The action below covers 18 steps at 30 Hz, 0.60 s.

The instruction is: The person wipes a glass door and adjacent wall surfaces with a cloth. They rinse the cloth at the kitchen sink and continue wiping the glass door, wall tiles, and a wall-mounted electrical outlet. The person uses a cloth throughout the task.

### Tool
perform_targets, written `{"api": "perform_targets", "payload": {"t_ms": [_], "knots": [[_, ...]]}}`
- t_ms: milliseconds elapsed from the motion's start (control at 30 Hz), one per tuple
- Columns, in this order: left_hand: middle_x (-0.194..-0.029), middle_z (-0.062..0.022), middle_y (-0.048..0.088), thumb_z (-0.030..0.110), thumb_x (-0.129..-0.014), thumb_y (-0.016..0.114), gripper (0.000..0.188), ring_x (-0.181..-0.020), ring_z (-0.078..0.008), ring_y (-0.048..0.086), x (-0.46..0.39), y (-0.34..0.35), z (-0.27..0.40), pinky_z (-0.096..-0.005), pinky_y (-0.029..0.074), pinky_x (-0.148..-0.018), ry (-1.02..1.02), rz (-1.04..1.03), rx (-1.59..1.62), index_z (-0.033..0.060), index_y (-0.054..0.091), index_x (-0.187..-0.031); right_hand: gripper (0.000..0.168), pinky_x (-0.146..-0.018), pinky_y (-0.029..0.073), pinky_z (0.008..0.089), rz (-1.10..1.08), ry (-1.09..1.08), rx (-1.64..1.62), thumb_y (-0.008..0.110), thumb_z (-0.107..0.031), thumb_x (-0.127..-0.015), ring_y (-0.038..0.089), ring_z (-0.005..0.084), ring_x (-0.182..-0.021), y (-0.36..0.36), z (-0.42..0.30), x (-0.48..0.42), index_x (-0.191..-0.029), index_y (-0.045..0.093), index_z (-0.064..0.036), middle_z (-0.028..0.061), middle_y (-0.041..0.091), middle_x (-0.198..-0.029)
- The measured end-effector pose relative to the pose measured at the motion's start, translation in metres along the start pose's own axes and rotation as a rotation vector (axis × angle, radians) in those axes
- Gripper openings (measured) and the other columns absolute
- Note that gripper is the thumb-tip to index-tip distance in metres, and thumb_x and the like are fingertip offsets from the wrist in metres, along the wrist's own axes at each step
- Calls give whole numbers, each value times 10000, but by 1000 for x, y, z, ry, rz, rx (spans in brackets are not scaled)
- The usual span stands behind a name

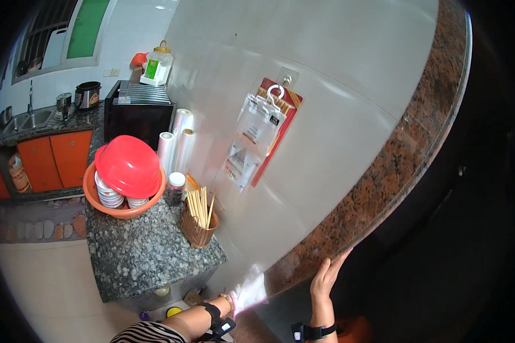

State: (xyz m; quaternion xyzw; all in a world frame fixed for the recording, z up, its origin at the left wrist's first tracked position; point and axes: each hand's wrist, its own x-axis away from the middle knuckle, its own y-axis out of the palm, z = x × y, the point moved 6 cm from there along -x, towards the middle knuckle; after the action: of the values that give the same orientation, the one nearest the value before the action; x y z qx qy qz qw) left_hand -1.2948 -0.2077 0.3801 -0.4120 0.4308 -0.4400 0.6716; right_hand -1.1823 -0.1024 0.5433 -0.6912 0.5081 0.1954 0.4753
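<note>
A white cloth [249, 291] with a pink edge covers the fingers of my left hand [231, 299], which presses it to the low end of the brown granite door surround [356, 210]. Only the beaded wrist shows clearly; how the fingers hold the cloth is hidden. My right hand [325, 276] rests with its fingertips against the outer edge of the same granite, thumb apart, holding nothing. Both wrists wear black straps with a small device.
Left of me is a speckled granite counter [150, 253]. On it stand a wicker holder [197, 233] of chopsticks, a lidded jar [176, 188], film rolls [183, 150] and an orange basin [124, 213] with stacked bowls under a red basin [128, 165]. Packets [257, 128] hang on the tiled wall.
</note>
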Motion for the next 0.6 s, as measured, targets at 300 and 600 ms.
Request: {"api": "perform_targets", "payload": {"t_ms": [300,600], "knots": [[-800,-66,551,179,-878,485,201,-716,-157,538,55,-92,40,-248,454,-657,46,192,1954,-11,528,-929,630,-945,429,345,-547,967,-594,451,-391,-963,584,246,-1054,-9,96,213,-1445,240,-45,190,518,-1287],[-703,-89,606,116,-795,571,138,-623,-154,578,167,-119,97,-245,493,-586,-129,396,1743,15,589,-703,554,-966,421,355,-825,1181,-1031,456,-374,-964,574,236,-1090,-56,-20,314,-1397,344,-46,154,545,-1254]]}}
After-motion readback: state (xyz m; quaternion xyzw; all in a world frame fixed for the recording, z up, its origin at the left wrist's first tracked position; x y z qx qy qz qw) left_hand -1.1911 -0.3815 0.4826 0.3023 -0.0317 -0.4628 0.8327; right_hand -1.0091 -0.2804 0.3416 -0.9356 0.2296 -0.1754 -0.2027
